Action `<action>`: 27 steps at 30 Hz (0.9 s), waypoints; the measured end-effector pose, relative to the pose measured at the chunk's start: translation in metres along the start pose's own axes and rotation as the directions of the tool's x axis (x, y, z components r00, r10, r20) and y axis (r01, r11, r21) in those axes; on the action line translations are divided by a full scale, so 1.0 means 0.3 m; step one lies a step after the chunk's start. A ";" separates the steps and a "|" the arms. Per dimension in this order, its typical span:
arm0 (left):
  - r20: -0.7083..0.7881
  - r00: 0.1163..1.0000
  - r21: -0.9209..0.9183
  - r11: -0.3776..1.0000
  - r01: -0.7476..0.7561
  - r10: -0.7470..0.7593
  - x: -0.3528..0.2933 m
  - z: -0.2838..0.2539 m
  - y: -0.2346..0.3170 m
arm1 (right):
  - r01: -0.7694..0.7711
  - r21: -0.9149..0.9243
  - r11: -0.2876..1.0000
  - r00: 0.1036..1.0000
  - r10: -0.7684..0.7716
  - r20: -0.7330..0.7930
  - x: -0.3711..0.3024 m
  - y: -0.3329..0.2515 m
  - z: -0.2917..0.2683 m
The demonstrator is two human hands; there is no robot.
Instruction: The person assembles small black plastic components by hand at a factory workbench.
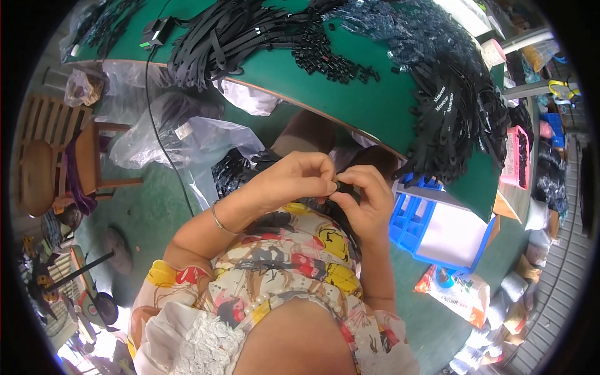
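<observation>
Above my lap, my left hand (307,176) and my right hand (367,195) meet with their fingers pinched together. Between the fingertips is a small black piece (340,186), mostly covered by the fingers, so its exact kind is unclear. Both hands grip it. Dark strap-like material lies on my lap just below the hands. On the green table (350,103) ahead, a heap of black straps (215,47) lies at the left, beside a pile of small black buckle-like pieces (328,59). Another bundle of black straps with white print (444,119) hangs over the right edge.
Clear plastic packets (406,28) cover the table's far right. A blue tray (459,256) stands below the table's right end, near a printed bag (456,294) on the floor. Left are a plastic bag (187,140), a black cable (153,119) and a wooden chair (87,156).
</observation>
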State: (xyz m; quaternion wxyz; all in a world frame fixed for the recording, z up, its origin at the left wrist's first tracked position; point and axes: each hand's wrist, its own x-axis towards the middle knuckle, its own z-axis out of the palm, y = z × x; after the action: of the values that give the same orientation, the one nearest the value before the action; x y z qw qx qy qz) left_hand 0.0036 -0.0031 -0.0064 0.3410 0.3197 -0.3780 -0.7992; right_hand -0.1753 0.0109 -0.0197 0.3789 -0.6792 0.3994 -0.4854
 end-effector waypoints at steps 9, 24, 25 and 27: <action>0.078 0.996 -0.129 0.990 0.053 -0.043 0.026 -0.048 -0.052 | 0.088 -0.078 0.993 0.982 -0.073 0.173 0.029 0.002 -0.011; 0.112 0.962 0.644 0.719 -0.262 0.250 0.016 -0.009 -0.025 | -0.227 -0.062 0.972 0.956 0.235 0.176 0.000 -0.020 -0.037; 0.112 0.962 0.645 0.718 -0.262 0.250 0.014 -0.008 -0.021 | -0.226 -0.061 0.972 0.956 0.234 0.176 -0.001 -0.026 -0.037; 0.205 0.950 0.509 0.804 -0.308 0.235 0.011 -0.004 -0.014 | -0.406 0.209 0.890 0.906 0.360 0.224 -0.009 -0.045 -0.034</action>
State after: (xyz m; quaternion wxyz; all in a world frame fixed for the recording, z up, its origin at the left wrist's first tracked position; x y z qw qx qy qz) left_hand 0.0015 -0.0042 -0.0113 0.3235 0.2910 -0.6489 -0.6242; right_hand -0.1833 0.0175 -0.0060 0.5846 -0.5740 0.4255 -0.3844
